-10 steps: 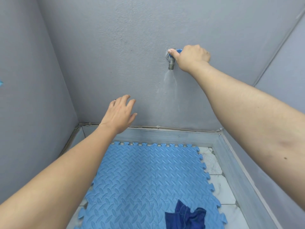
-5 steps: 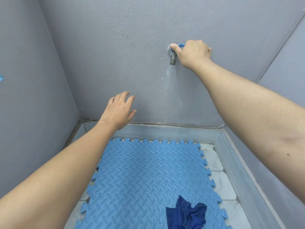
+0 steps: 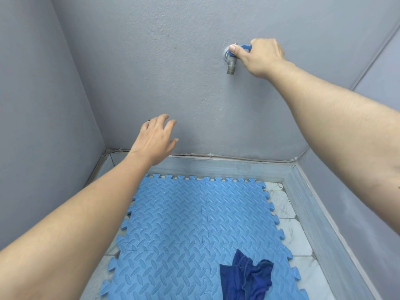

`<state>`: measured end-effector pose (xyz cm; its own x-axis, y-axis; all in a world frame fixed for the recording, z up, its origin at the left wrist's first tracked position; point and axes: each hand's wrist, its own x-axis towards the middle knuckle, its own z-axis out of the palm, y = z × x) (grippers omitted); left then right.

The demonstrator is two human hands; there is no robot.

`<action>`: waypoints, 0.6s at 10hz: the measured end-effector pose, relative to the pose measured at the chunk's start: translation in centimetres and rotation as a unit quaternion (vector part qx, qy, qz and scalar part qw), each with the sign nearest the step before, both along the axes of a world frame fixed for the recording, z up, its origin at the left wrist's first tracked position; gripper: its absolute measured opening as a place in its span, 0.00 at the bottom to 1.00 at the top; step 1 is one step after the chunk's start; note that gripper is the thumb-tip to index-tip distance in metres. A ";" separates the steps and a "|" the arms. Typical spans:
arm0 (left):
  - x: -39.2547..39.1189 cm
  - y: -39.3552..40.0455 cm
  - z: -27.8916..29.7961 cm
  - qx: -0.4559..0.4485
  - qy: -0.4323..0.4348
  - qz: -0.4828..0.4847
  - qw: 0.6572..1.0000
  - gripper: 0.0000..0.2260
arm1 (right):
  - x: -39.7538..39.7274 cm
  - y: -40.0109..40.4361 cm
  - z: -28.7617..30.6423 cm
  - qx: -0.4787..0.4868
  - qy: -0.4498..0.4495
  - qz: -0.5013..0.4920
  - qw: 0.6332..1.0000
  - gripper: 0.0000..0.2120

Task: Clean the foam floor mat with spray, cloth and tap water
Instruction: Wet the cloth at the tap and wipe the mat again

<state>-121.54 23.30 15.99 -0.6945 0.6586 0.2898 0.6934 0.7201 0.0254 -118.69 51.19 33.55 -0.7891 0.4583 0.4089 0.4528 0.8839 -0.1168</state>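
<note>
Water spray from tap (image 3: pixel 231 65) has stopped vs 0.5 s ago. Right hand (image 3: pixel 263 56) grips blue handle (image 3: pixel 243 47), arm outstretched. Left hand (image 3: pixel 154 140) hovers empty, fingers relaxed, near wall (image 3: pixel 151 61).

We see foam mat (image 3: pixel 184 224): matt blue, embossed tread pattern, jigsaw edges. Cloth (image 3: pixel 244 278): dark blue woven fabric, crumpled. Tap (image 3: pixel 231 63): dull grey metal spout, glossy blue plastic handle (image 3: pixel 244 47). Wall (image 3: pixel 151 61): matt grey paint, rough texture. Floor tiles (image 3: pixel 300 237): pale, marbled, slightly glossy.
</note>
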 end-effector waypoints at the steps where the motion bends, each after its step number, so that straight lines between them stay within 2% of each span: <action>1: -0.1 -0.1 -0.3 -0.001 -0.003 0.001 1.000 0.24 | -0.1 0.2 0.0 0.006 0.002 0.011 1.000 0.31; 6: 0.2 0.4 -0.8 0.006 -0.012 -0.011 1.000 0.24 | -0.1 0.3 0.2 0.029 -0.003 0.006 1.000 0.32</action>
<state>-121.32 23.69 15.18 -0.6862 0.6708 0.2812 0.7088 0.7035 0.0513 -118.81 51.45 33.71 -0.7972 0.4243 0.4295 0.4421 0.8947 -0.0632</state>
